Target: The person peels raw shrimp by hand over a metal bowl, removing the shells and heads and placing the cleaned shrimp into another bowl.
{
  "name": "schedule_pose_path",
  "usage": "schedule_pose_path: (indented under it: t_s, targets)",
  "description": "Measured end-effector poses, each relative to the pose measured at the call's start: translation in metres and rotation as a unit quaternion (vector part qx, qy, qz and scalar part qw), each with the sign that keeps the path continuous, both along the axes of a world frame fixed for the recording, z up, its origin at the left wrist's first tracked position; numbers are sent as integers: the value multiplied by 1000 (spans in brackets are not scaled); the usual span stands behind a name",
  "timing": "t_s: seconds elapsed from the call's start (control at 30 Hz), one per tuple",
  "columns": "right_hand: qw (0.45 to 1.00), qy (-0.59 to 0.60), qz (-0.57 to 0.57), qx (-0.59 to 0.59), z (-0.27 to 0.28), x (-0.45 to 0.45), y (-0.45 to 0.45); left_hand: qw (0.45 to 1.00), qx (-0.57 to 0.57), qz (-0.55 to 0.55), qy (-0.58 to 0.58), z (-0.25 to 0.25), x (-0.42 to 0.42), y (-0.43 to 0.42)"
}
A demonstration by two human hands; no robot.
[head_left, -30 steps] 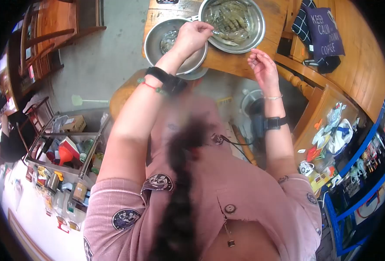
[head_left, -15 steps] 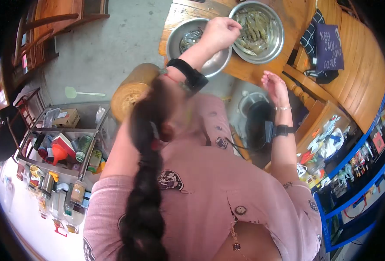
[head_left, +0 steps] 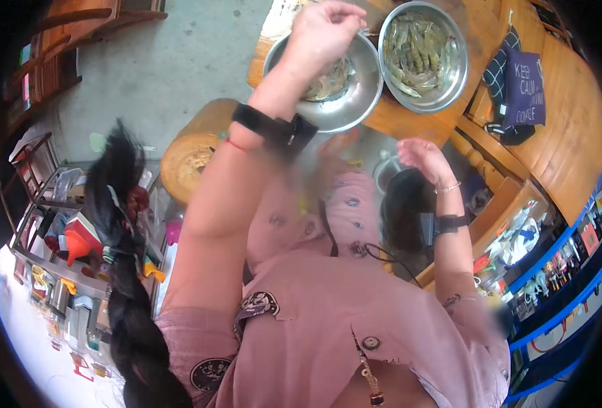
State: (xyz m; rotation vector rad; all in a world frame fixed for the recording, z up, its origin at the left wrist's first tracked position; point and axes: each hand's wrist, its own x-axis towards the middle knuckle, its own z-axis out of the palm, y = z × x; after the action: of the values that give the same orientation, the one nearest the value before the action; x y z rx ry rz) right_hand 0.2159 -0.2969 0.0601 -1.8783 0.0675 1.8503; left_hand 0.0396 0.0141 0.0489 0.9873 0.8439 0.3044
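Observation:
My left hand (head_left: 327, 35), with fingers drawn together, is above the upper edge of a metal bowl (head_left: 356, 109) on the wooden table. Whatever lies between its fingertips, if anything, is too small to make out. That bowl holds a small heap of greyish, translucent shrimp-like pieces (head_left: 333, 80). To its right stands a second metal bowl (head_left: 461, 64), holding many greenish whole shrimp (head_left: 418, 58). Below this bowl, off the table's front edge, my right hand (head_left: 424, 160) hangs in the air, loosely curled with fingers apart and nothing visible in it.
A purple printed cloth (head_left: 524, 88) lies on the wooden bench at right. A round wooden stool (head_left: 188, 163) stands left of my knees. A dark braid (head_left: 134, 306) hangs at left, before a shelf cart (head_left: 87, 272) of containers. Blue shelving (head_left: 552, 326) is at lower right.
My left hand has moved from beside the whole-shrimp bowl to above the other bowl. My right hand hangs a little lower in view. The view has shifted, and the braid has swung left.

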Motion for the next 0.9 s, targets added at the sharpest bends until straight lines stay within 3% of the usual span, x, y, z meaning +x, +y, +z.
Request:
schedule_pose_path:
  t_s: [0.03, 0.1, 0.3, 0.4, 0.43, 0.47, 0.53, 0.6, 0.67, 0.7, 0.77, 0.9]
  targets:
    - [1000, 2, 0, 2, -2, -1, -1, 997, -70, 24, 29, 23, 0, 0]
    - [994, 67, 72, 55, -5, -8, -6, 996, 47, 65, -42, -12, 10, -9]
    - [957, 171, 221, 72, -69, -45, -3, 989, 45, 94, -103, -25, 22, -28]
    - [961, 195, 188, 63, -131, -91, -13, 990, 63, 93, -83, -18, 23, -35]
    - [975, 188, 108, 41, -152, -109, -21, 989, 54, 93, -106, -17, 26, -34]
    - [983, 182, 29, 21, -182, -122, -36, 986, 47, 94, -128, -15, 28, -33]
    - [945, 326, -6, -6, -367, -165, -134, 988, 46, 87, -118, 0, 26, -27]
    - [929, 221, 296, 29, -415, -177, -135, 986, 75, 88, -119, 21, 22, -17]
    - [831, 140, 375, 386, -525, -198, -217, 978, 101, 92, -160, 25, 16, -11]
    - [851, 127, 416, 295, -515, -206, -206, 976, 117, 93, -157, 31, 20, -16]
    - [872, 108, 466, 105, -464, -211, -156, 951, 195, 226, -73, 42, 36, -32]
    - [854, 83, 513, 22, -440, -219, -128, 923, 308, 216, -84, 31, 18, -36]
